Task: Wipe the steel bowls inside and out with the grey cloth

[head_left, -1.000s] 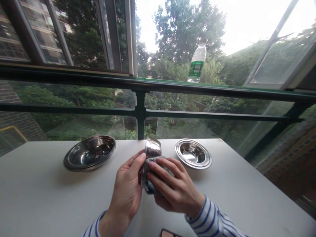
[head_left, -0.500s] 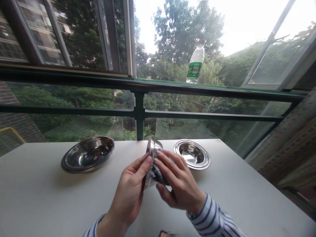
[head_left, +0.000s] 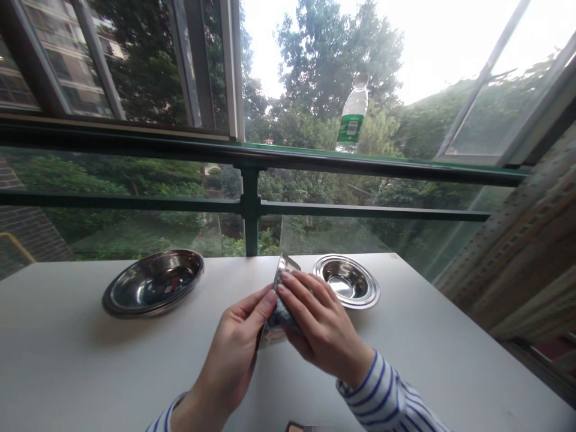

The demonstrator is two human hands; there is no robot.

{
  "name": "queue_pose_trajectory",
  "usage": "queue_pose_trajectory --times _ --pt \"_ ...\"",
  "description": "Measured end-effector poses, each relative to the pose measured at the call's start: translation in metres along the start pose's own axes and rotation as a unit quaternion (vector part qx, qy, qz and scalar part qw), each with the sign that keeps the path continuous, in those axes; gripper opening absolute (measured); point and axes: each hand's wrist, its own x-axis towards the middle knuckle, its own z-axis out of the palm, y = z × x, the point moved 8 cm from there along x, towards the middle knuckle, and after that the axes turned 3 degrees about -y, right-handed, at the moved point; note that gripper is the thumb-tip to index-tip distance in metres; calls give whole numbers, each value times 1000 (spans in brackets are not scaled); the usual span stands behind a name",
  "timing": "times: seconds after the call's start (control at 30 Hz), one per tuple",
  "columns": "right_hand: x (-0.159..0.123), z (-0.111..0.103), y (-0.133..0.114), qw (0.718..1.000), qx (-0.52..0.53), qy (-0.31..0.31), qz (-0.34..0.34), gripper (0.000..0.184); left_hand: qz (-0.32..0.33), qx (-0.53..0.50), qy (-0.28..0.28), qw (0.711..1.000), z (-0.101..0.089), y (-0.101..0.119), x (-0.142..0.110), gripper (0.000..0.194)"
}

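Above the middle of the white table, my left hand [head_left: 238,342] grips the rim of a small shiny metal bowl [head_left: 288,261], thumb on the near side. The bowl is tipped on its side, and most of it is hidden behind my fingers. My right hand [head_left: 321,324] is closed over a dark grey and white cloth [head_left: 282,315], pressing it against the bowl. To the right stands a round steel bowl [head_left: 371,294] with a wide rim. On the left is a larger steel basin [head_left: 121,300] with a small red and white label inside.
The white table [head_left: 67,360] ends at a green railing [head_left: 288,157] with glass below. A clear plastic bottle [head_left: 351,127] with a green label stands beyond the rail. Patterned curtain fabric [head_left: 517,258] hangs at the right. A small dark-edged object [head_left: 294,427] shows at the bottom edge.
My right hand has shifted slightly with the cloth along the bowl, its thumb now tucked out of sight. The bowl has turned a little. The whole view has drifted slightly.
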Motion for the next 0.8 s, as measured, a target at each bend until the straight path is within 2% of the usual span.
queue_pose_trajectory --times 0.13,0.2,0.33,0.53,0.7,0.8 --pt "-1 -4 17 998 44 10 51 46 -36 16 -12 999 4 -6 -3 29" --pt "-2 -5 13 998 49 6 34 46 -38 13 -1 999 1 -6 -3 29" --pt "-1 -3 -5 999 50 4 -15 51 -2 -1 16 1000 -6 -1 0 27" --pt "-1 -3 3 996 60 26 57 39 -14 -8 3 1000 -1 -7 0 27" --pt "-1 4 -11 999 14 19 23 46 44 -23 33 998 -7 2 0 23" --pt "0 4 -4 997 15 26 64 46 42 -24 28 998 -6 0 0 25"
